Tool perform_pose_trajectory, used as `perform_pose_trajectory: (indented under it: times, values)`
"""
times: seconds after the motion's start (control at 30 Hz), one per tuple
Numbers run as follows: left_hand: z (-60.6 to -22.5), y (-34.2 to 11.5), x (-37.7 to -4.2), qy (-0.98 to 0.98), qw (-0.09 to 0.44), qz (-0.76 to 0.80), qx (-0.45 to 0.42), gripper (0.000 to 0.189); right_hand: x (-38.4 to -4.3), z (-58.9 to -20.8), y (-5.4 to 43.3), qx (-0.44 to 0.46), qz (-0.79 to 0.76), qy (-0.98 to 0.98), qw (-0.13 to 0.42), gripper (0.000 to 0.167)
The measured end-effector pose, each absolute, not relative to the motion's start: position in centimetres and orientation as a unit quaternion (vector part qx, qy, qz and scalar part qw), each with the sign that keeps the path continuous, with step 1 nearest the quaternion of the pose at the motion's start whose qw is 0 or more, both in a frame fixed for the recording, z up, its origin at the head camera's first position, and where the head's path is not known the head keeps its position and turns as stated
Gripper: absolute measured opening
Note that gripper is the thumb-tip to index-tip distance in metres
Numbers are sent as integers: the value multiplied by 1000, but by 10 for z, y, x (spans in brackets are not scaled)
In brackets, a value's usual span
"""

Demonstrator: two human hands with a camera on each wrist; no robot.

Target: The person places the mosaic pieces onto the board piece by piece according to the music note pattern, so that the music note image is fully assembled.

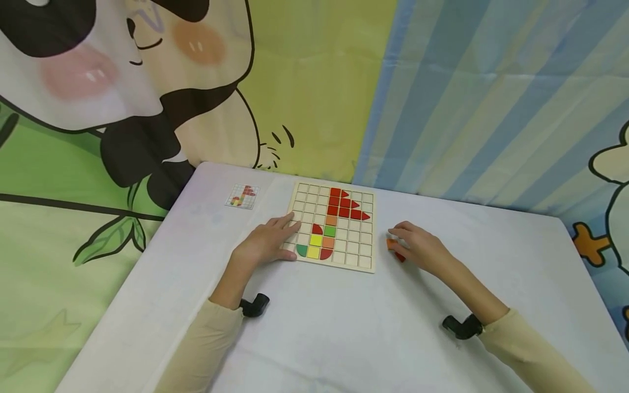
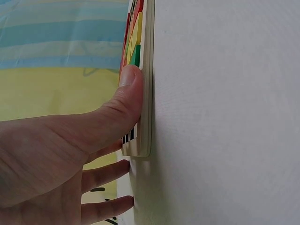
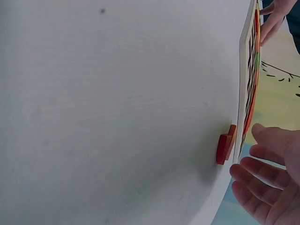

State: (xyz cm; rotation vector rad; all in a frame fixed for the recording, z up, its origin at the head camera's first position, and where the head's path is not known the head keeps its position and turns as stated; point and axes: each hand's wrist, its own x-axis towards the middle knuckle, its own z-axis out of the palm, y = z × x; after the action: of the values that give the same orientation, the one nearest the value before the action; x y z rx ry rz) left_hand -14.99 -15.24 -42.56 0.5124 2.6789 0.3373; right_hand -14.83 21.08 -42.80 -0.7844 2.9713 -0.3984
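A wooden grid board [image 1: 352,247] lies on the table, with flat colored blocks set in its squares. Red squares and triangular tips fill its upper part; orange, green and yellow squares and rounded corner pieces run below. My left hand [image 1: 261,241] rests on the board's left edge, fingers spread, with the thumb [image 2: 126,96] along its side near a green piece. Right of the board, an orange block [image 1: 391,244] and a red block [image 3: 222,150] lie together on the table. Over them hovers my right hand [image 1: 420,248], fingers loosely bent and nothing gripped.
A small picture card [image 1: 251,203] showing a similar colored pattern on a grid lies left of the board. The white table [image 1: 334,322] backs onto a printed cartoon curtain [image 1: 314,82]. Black wrist cameras [image 1: 255,305] sit at both sleeve cuffs.
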Motion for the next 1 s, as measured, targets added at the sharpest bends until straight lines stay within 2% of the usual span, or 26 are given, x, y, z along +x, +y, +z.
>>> perform_pose_trajectory:
  times: [0.27, 0.53, 0.73, 1.0]
  values:
    - [-428, -151, -150, 956, 192, 124, 182, 86, -154, -434, 209, -266, -122, 956, 33, 23]
    - [-426, -150, -150, 956, 195, 123, 180, 86, -157, -434, 212, -269, -113, 956, 41, 25]
    - [-425, -151, -150, 956, 194, 124, 180, 85, -158, -432, 213, -285, -114, 950, 47, 20]
    - [-426, -151, -151, 956, 200, 122, 177, 87, -160, -426, 208, -277, -96, 952, 87, 24]
